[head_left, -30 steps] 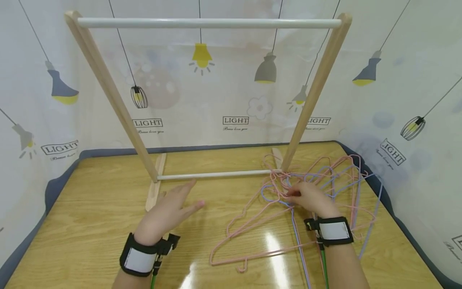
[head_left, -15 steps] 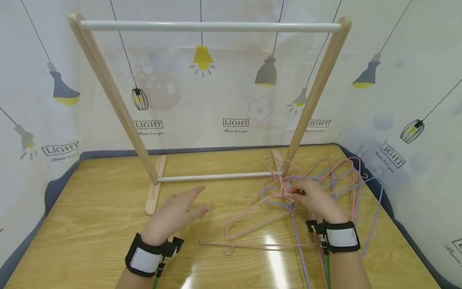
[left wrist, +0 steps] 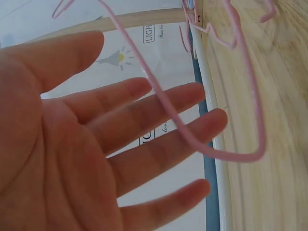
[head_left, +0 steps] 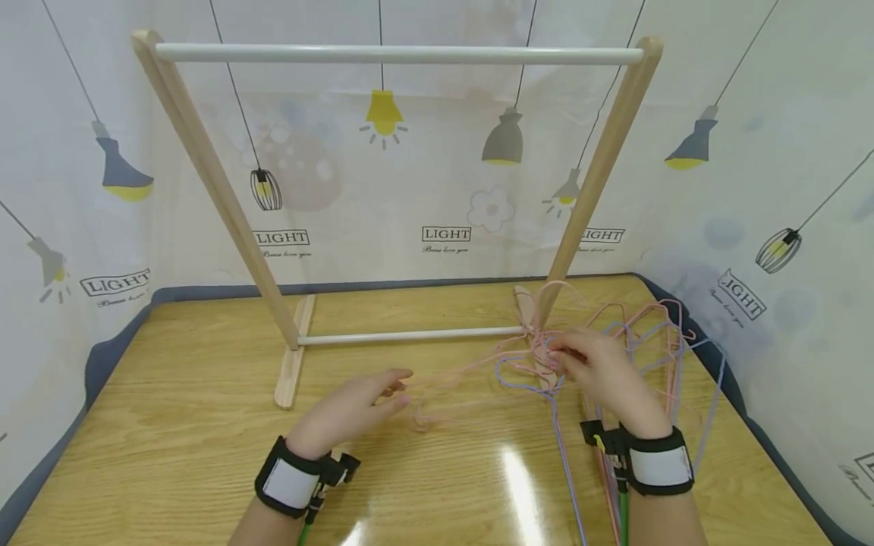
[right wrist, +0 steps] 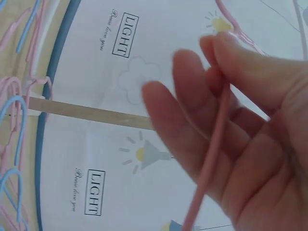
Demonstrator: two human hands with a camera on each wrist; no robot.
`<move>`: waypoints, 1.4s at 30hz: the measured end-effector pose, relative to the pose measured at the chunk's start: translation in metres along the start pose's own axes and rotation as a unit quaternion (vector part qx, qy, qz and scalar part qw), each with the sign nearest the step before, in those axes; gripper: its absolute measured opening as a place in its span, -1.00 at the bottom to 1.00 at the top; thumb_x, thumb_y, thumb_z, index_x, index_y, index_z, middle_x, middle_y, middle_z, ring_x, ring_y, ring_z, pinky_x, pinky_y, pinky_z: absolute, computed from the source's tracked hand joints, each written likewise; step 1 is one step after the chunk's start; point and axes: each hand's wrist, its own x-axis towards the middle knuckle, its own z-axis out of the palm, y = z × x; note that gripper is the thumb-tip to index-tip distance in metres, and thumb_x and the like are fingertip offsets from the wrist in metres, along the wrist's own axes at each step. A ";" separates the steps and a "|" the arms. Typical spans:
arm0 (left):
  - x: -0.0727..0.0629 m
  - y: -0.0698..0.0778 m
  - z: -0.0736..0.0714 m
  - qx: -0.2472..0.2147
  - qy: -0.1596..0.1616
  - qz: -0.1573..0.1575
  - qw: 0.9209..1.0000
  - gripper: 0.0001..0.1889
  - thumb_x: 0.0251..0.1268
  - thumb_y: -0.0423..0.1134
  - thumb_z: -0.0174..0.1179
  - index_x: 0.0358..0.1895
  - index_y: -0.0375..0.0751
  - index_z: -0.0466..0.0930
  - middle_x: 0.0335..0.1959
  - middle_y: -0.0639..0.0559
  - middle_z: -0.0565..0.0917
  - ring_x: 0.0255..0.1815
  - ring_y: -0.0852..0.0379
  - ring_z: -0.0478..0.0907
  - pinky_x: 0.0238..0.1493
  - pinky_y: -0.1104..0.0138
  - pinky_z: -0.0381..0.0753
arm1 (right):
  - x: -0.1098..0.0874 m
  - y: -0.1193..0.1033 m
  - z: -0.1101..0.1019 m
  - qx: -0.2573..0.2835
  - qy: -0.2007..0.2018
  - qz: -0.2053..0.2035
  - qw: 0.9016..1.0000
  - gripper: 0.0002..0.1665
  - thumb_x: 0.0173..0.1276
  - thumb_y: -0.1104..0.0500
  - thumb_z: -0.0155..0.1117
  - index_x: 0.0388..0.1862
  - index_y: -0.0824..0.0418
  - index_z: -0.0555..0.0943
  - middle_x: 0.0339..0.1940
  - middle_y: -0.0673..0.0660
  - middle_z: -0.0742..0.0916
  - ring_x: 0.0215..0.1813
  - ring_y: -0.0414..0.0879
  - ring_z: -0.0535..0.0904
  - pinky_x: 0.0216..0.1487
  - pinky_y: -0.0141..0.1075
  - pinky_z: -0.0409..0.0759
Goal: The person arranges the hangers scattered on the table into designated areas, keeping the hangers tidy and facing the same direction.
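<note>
Right hand (head_left: 604,371) pinches a thin pink hanger (right wrist: 211,149)
Left hand (head_left: 351,409), fingers (left wrist: 149,163) spread, holds nothing; if snagged, the jumbled pink and blue hangers (head_left: 542,355) could drag along.

Pink hangers (left wrist: 163,98): coloured soft pink, shown salmon-toned in the right wrist view.
Blue hangers (head_left: 563,455): coloured pale violet-blue, shown sky blue in the right wrist view.
Posts (head_left: 218,189): seen in light tan wood.
Top bar (head_left: 399,54): seen in plain white, matched by the lower bar (head_left: 410,336).
Desk (head_left: 171,455): patterned with honey-yellow wood grain, streaked with white glare.
Backdrop (head_left: 423,174): printed on off-white with grey, yellow and slate-blue lamps, faint pink and blue spots.
Flower (head_left: 491,209): outlined in pale grey.
Lettering (head_left: 446,234): printed in black, boxed in black.
Border (head_left: 101,368): coloured slate blue.
Wristbands (head_left: 291,483): coloured black, faced with white.
Cables (head_left: 624,516): coloured green.
</note>
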 end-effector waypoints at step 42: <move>-0.083 -0.013 -0.080 0.078 0.458 0.179 0.867 -0.78 0.10 -0.71 0.37 -0.19 -0.46 0.76 -0.53 -0.07 0.72 -0.50 0.43 0.58 -0.52 0.61 0.45 | -0.002 -0.009 -0.005 0.002 0.207 -0.004 0.978 -0.62 0.30 0.49 0.42 0.11 0.44 0.69 -0.19 0.31 0.80 -0.19 0.20 0.71 -0.24 -0.70 0.42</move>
